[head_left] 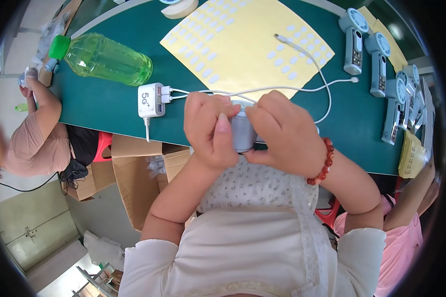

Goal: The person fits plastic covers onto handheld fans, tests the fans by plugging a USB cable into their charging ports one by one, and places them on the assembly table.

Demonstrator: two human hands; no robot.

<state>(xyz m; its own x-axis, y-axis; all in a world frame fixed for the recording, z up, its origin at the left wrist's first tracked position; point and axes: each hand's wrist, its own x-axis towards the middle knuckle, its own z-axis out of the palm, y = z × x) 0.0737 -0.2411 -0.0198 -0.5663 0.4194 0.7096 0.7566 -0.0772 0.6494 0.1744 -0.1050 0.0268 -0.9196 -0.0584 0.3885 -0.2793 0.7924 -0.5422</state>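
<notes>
Near the table's front edge, my left hand point(210, 129) and my right hand point(285, 131) hold a small grey and light-blue device point(243, 131) between them. The left fingers are curled round its left side, the thumb pointing up. My right hand, with a red bead bracelet above the wrist, pinches it from the right at top and bottom. Behind the hands lie white cables point(262, 89), plugged into a white multi-port adapter point(151, 100). Beyond them is a yellow sheet point(248, 47) with rows of white oval stickers.
A green-capped bottle point(109, 59) lies at the left of the green table point(99, 106). Several light-blue devices point(353, 49) line the right side near yellow sheets point(411, 156). Cardboard boxes point(134, 180) stand below. Other people sit at far left and right.
</notes>
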